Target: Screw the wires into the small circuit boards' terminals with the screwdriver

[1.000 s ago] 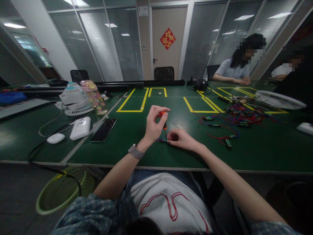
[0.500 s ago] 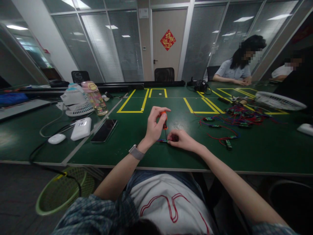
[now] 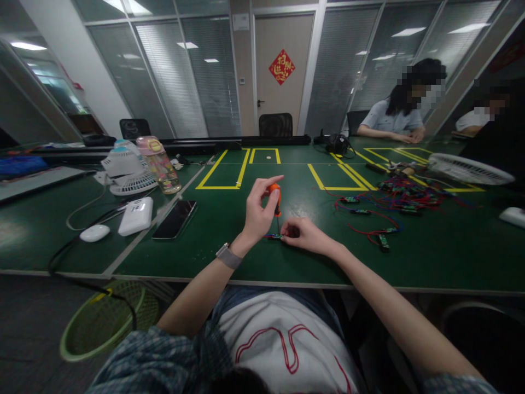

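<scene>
My left hand (image 3: 261, 208) grips the orange and black handle of a screwdriver (image 3: 278, 210) between thumb and fingers, with the index finger stretched out above it. The screwdriver stands upright, its thin shaft pointing down at a small green circuit board (image 3: 275, 237) on the table. My right hand (image 3: 302, 234) pinches the right end of that board and partly hides it. Wires run out from the board's left end, partly behind my left wrist. Whether the tip sits in a screw is too small to tell.
Several wired boards (image 3: 383, 242) lie to the right, before a tangled heap of red and blue wires (image 3: 404, 194). A phone (image 3: 174, 219), white mouse (image 3: 95, 233), bottle (image 3: 159, 165) and fan (image 3: 127, 168) stand left. A person (image 3: 394, 115) sits across the table (image 3: 172, 261).
The screwdriver handle has turned a little in my left hand, showing more orange, and the index finger has shifted slightly. My right hand stays at the board.
</scene>
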